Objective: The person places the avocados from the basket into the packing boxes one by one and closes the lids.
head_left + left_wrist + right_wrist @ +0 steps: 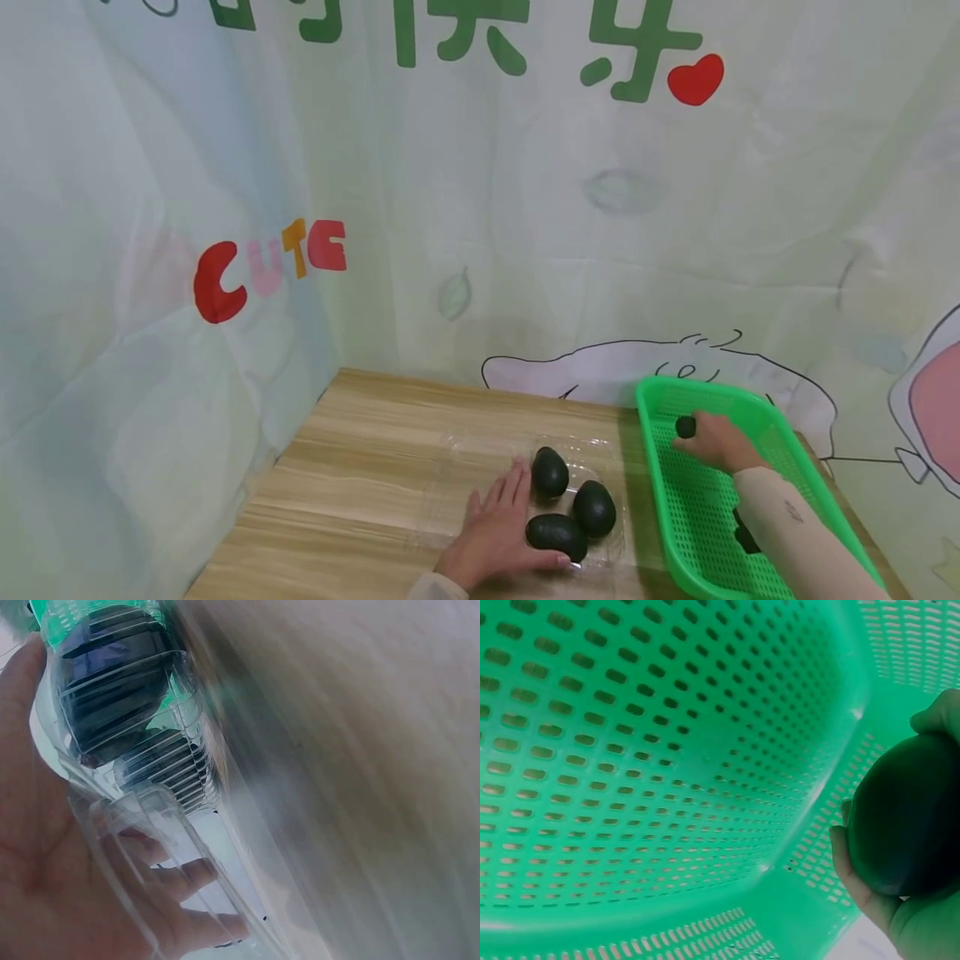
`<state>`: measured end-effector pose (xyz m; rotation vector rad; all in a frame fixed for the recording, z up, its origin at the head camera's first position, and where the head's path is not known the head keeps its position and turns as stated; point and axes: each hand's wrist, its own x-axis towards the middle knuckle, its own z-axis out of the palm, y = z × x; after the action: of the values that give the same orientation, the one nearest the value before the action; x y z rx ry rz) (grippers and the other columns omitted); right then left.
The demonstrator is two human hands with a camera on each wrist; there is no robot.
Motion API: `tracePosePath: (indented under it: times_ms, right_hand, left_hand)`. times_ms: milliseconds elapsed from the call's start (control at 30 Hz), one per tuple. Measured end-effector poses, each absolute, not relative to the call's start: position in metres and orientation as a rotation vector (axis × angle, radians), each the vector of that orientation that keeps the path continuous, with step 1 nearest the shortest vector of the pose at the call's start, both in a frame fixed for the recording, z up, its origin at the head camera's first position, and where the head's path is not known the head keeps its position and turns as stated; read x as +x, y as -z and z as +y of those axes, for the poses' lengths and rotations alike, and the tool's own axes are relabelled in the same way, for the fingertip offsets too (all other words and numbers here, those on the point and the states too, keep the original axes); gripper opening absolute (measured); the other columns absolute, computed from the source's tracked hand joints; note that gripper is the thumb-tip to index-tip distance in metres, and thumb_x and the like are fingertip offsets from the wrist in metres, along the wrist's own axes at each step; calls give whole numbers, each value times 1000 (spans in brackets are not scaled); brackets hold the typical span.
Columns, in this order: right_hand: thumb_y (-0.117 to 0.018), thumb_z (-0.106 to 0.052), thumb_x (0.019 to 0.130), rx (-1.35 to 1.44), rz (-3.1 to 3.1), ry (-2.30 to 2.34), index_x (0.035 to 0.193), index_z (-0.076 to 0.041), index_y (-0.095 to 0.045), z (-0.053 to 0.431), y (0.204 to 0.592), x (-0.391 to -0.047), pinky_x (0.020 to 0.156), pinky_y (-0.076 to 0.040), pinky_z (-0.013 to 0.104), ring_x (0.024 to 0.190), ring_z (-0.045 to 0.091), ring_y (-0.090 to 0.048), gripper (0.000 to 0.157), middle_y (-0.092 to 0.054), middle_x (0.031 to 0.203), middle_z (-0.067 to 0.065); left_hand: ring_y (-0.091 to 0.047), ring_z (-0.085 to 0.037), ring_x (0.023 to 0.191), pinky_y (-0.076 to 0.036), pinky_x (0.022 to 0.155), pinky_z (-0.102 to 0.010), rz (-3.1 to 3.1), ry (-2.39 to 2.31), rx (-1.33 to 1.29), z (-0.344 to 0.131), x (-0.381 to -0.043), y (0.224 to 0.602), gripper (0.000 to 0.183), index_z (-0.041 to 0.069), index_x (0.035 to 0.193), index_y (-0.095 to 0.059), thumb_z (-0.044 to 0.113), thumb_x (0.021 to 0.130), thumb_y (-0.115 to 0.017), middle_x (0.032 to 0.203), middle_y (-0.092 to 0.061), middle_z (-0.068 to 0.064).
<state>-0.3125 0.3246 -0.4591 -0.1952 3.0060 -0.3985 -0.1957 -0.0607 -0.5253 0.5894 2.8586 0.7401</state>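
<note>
Three dark avocados (pixel 594 509) sit in a clear plastic container (pixel 617 546) on the wooden table. My left hand (pixel 497 527) rests against that container, fingers extended and thumb stretched along its near side. In the left wrist view, the clear plastic (pixel 161 796) crosses in front of my left fingers (pixel 191 879), with dark avocados (pixel 112 682) behind its ribbed wall. Inside the green basket (pixel 651 467), my right hand (pixel 718 443) holds another avocado (pixel 686 427). The right wrist view shows fingers and thumb curled round this avocado (pixel 904 817), close to the perforated basket wall.
The basket stands at the table's right side, near the back wall. A black item (pixel 745 533) shows partly behind my right sleeve (pixel 798 533). Printed cloth (pixel 525 275) hangs behind and left of the wooden table (pixel 337 500).
</note>
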Motion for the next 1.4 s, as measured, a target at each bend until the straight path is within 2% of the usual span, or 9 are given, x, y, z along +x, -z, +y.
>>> tracePosePath:
  times_ms: [67,167,233,300,433,667,900,1233,1400]
  right_hand:
    - [-70,-35,91,-195,3014,436,131,24,-43,324,458,-310,67,-55,49,83,39,-66,77,-63,102,35]
    - [-69,-32,90,-194,3024,526,114,15,-53,323,458,-307,53,-45,38,64,24,-55,55,-60,81,18]
    - [-69,-31,90,-190,3030,571,103,6,-54,322,459,-304,50,-40,34,59,20,-48,42,-54,74,10]
    - [-69,-30,90,-192,3038,597,96,0,-53,322,458,-302,49,-38,33,57,19,-46,35,-50,71,8]
    - [-69,-32,90,-160,3044,596,95,-1,-52,318,453,-297,51,-38,34,59,20,-47,36,-50,73,8]
    - [-67,-33,91,-128,3073,578,110,9,-52,310,442,-286,55,-39,35,65,22,-49,48,-55,82,12]
    - [-66,-31,91,-140,3114,629,94,-2,-51,300,434,-274,52,-36,34,61,20,-46,34,-50,75,8]
    - [-66,-30,91,-102,3158,742,98,-2,-52,277,423,-254,52,-39,34,63,21,-48,32,-52,79,9]
    - [-66,-26,91,-109,3183,794,96,-2,-52,265,418,-244,51,-39,33,60,20,-47,28,-52,76,9]
  left_hand:
    - [-28,-35,151,-24,108,-78,2862,-738,593,-61,-196,525,138,8,164,-12,94,67,-59,172,-9,-11]
    - [-28,-35,151,-24,108,-78,2873,-736,599,-61,-197,525,138,8,164,-12,94,67,-58,171,-9,-11]
    - [-28,-35,151,-24,108,-78,2878,-739,601,-62,-198,526,138,8,164,-12,94,67,-58,171,-9,-11]
    - [-28,-35,151,-24,108,-78,2882,-743,604,-62,-198,526,138,8,164,-12,94,66,-59,171,-9,-11]
    - [-28,-35,151,-23,108,-78,2877,-750,604,-62,-198,526,137,7,163,-12,93,67,-59,171,-9,-11]
    - [-28,-36,151,-23,108,-78,2871,-742,602,-62,-196,525,137,7,163,-13,93,67,-60,171,-9,-11]
    - [-28,-36,151,-24,108,-78,2887,-740,607,-62,-195,525,136,6,163,-14,91,68,-61,171,-9,-12]
    - [-30,-36,149,-25,107,-78,2895,-754,611,-62,-193,526,136,6,163,-15,90,68,-62,171,-11,-12]
    - [-31,-36,149,-26,107,-78,2899,-743,612,-62,-193,525,135,6,163,-15,91,68,-62,171,-11,-12]
